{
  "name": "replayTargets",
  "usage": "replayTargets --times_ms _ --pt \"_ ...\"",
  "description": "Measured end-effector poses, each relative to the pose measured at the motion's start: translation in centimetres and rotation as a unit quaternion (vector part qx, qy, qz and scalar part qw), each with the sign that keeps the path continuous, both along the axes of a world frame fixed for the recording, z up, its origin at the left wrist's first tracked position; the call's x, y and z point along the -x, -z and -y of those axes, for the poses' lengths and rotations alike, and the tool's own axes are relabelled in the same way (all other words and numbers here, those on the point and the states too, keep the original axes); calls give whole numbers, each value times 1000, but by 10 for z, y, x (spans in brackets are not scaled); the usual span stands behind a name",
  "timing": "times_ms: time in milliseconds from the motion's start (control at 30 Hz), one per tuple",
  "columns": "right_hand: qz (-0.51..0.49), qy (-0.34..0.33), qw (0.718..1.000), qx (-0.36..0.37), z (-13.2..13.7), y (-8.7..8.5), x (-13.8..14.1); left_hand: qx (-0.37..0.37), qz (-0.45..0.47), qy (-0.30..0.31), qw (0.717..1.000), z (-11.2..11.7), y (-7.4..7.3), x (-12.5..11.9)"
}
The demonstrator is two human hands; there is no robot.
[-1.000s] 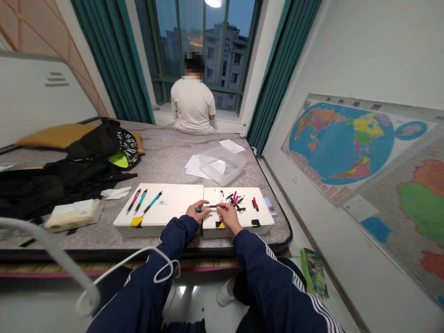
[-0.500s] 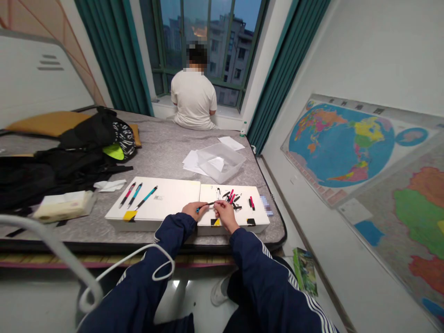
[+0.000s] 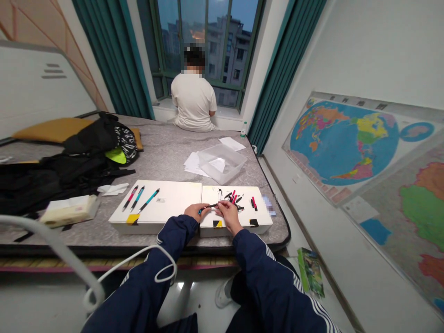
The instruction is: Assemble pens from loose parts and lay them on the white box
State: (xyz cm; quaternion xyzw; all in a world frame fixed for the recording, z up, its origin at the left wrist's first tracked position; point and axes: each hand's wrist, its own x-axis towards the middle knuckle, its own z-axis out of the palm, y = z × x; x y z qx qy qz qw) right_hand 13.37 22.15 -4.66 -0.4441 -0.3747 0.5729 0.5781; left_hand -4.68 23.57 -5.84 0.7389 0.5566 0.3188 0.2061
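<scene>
Over the right-hand white box [image 3: 258, 217], my left hand [image 3: 194, 212] is closed around a dark pen [image 3: 208, 206] that shows a blue end. At the pen's other end, the fingers of my right hand [image 3: 229, 214] pinch it; the exact grip is too small to make out. Just beyond my right hand lies a loose heap of black and red pen parts [image 3: 233, 196]. To its right are a red piece and a black piece [image 3: 254, 203]. On the left white box [image 3: 180, 194] lie one red pen [image 3: 130, 199] and two blue pens [image 3: 149, 200].
Behind the boxes stands a clear plastic tub [image 3: 222, 164] beside white papers [image 3: 194, 163]. A tissue pack [image 3: 69, 209] and a black bag [image 3: 86, 138] lie on the left. A person in a white shirt [image 3: 193, 99] sits by the window. A white tube [image 3: 58, 249] curves at lower left.
The camera view has shifted slightly. Both hands still hold the pen over the right box, with only small finger movement.
</scene>
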Motion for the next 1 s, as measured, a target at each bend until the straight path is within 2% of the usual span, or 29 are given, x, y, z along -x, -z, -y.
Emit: replayTargets --times_ms 400,700,1000 --pt "15 7 1000 -12 0 2 0 -4 -1 1 1000 3 -5 -2" --pt "73 -44 996 -27 3 2 3 -3 -18 13 1000 2 -4 0" --pt "131 -68 987 -69 8 0 5 0 -49 -2 999 5 -10 -3"
